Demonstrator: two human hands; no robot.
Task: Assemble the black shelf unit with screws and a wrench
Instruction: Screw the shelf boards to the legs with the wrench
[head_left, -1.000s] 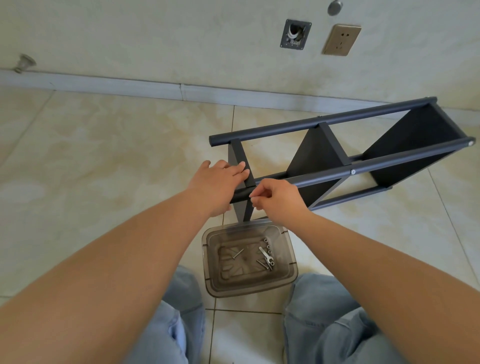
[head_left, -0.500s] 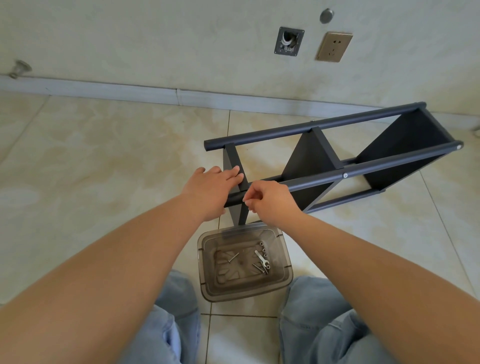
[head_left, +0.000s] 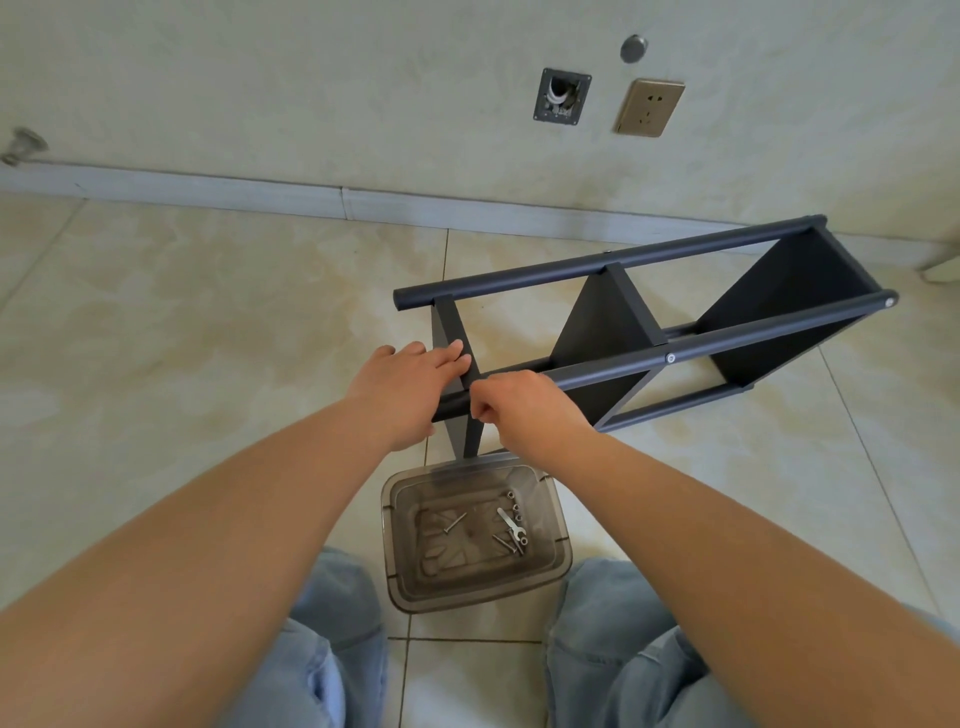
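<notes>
Glossy beige tile floor (head_left: 208, 322) carries the matte black shelf unit (head_left: 649, 332). At its near post, left hand (head_left: 410, 387) rests flat, fingers straight; right hand (head_left: 524, 405) pinches something hidden.

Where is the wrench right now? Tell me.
In the head view, the wrench lies in the clear plastic tray on the floor between the person's knees, at its right side among loose screws.

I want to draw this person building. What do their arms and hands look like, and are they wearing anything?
Both arms are bare right up to the picture's edge: no sleeves show. The left hand and right hand wear no gloves, and no rings, watch or bracelets can be seen. Lower down, the legs are in light blue denim jeans.
</notes>
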